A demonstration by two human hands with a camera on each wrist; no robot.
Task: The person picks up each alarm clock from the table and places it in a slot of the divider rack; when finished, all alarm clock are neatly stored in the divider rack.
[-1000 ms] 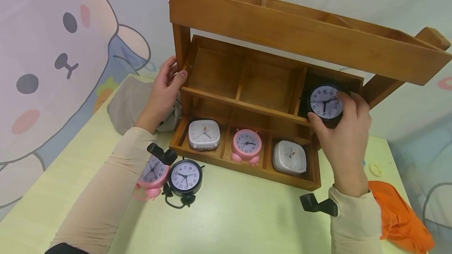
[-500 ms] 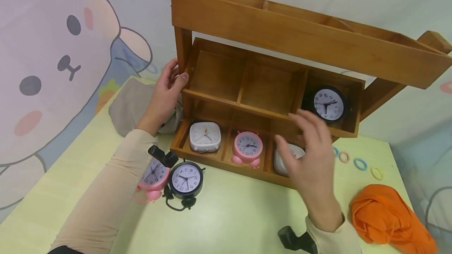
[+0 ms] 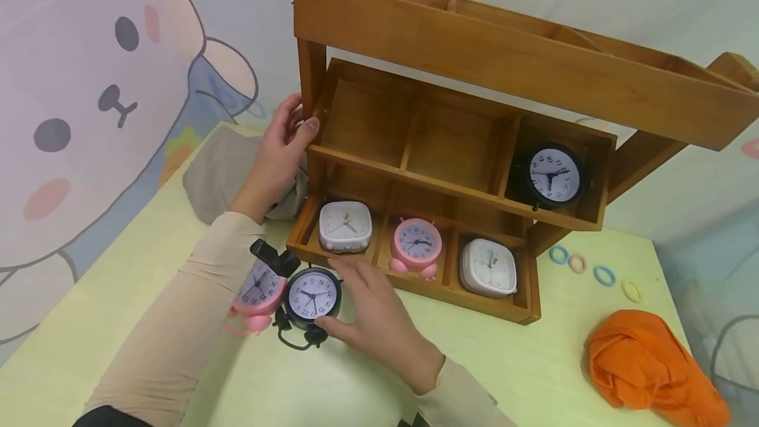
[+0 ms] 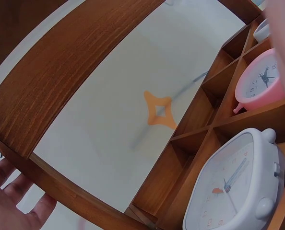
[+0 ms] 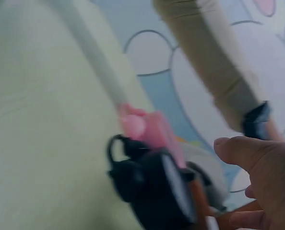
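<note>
Now the right hand point(image 3: 370, 318) has left the black clock point(image 3: 554, 175) in the wooden rack's point(image 3: 450, 186) middle-tier right compartment and spreads loosely open around a second black clock point(image 3: 312, 295) before the rack — while the left hand point(image 3: 279, 153) grips its left post.

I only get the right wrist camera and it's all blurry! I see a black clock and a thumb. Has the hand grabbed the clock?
Observer: From the head camera, the right hand curves round the black clock on the table, with the thumb below and the fingers above. I can't tell if it is squeezing.
Child: What's the pink blob behind it?
Observer: It's a pink clock right beside the black one, partly under the left forearm.
Child: Where's the other hand?
Observer: The left hand holds the left post of the wooden shelf.
</note>
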